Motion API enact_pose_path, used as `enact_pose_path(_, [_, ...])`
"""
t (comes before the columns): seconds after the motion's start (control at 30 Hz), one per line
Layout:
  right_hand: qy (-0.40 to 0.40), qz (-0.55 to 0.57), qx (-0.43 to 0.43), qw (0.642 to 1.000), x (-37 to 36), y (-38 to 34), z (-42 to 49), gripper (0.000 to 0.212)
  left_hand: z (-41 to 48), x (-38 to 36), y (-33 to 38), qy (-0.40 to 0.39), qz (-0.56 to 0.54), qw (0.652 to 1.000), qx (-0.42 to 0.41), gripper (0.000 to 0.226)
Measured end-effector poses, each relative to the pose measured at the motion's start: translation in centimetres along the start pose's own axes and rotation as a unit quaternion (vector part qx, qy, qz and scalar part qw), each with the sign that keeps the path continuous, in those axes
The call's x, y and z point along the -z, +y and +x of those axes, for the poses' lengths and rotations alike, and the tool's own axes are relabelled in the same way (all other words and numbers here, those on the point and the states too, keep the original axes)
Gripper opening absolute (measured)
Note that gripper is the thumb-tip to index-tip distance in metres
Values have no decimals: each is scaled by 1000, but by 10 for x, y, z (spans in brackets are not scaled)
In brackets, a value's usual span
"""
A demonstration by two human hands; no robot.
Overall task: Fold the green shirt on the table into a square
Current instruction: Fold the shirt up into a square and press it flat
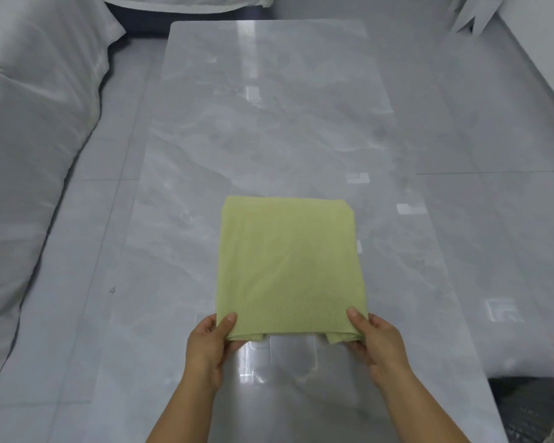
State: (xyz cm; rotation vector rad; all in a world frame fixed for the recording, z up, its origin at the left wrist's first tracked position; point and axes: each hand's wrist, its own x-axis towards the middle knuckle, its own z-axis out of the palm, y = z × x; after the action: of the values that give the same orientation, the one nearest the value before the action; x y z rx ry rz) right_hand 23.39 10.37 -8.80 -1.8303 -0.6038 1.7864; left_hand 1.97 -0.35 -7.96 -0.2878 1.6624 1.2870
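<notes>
Tabletop point(269, 123): glossy grey marble-pattern surface, long, running away from the camera. White padded cushion point(36, 139) along its left side.

Green shirt point(288, 266): lies flat on the near half of the tabletop, roughly centred. Pale yellow-green knit, already folded to a compact near-square block, slightly taller than wide. Far edge is a rounded fold; ribbed hem band runs across the near edge. Under-layers poke out below the hem at both near corners, with a gap between them.

Left hand point(210, 343): closed in a pinch on the near left corner, thumb on top, fingers beneath. Right hand point(376, 342): same pinch on the near right corner.

Judgement: late stage, likely one last fold or squaring.

Risks:
- Slick tabletop; pulling or lifting the near edge could slide the whole stack.
- Loose knit; layers may shift apart if only the top ply is pinched, leaving the under-layers protruding.
- Uneven lift would skew the edges.
</notes>
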Motion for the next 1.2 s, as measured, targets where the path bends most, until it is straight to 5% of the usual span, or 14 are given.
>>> enact_pose_path(0.23, [55, -233, 114, 964, 2, 12, 1, 20, 13, 8, -7, 109, 298, 938, -139, 14])
enact_pose_path(0.53, [27, -382, 129, 915, 3, -16, 12, 30, 21, 6, 13, 78, 465, 871, -134, 26])
enact_pose_path(0.7, [15, -293, 173, 940, -22, -55, 30, 31, 26, -15, 34, 68, 312, 938, -135, 33])
enact_pose_path(0.97, [30, -132, 89, 987, -72, -117, 88, 50, 78, -52, 104, 32, 195, 961, -192, 38])
enact_pose_path(1.1, [33, -178, 72, 981, -88, -134, 114, 62, 105, -85, 142, 35, 161, 983, -82, 45])
enact_pose_path(1.2, [65, -208, 105, 970, -98, -137, 123, 57, 117, -100, 148, 59, 237, 965, -100, 44])
